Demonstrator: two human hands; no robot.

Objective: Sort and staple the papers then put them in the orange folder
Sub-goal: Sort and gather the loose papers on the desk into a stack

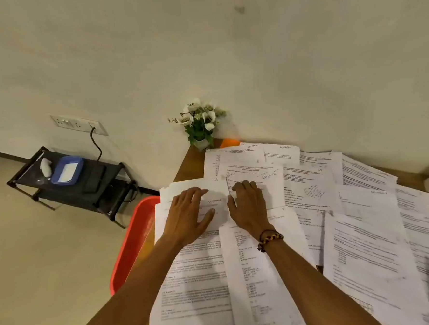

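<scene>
Your left hand (186, 214) and right hand (247, 205) lie flat on the papers (358, 239), fingers spread, gripping nothing. Sheets overhang the surface (188, 166) at 9 o'clock; a careless sweep could drop them. Orange folder (229, 142) peeks out at 12 o'clock.
</scene>
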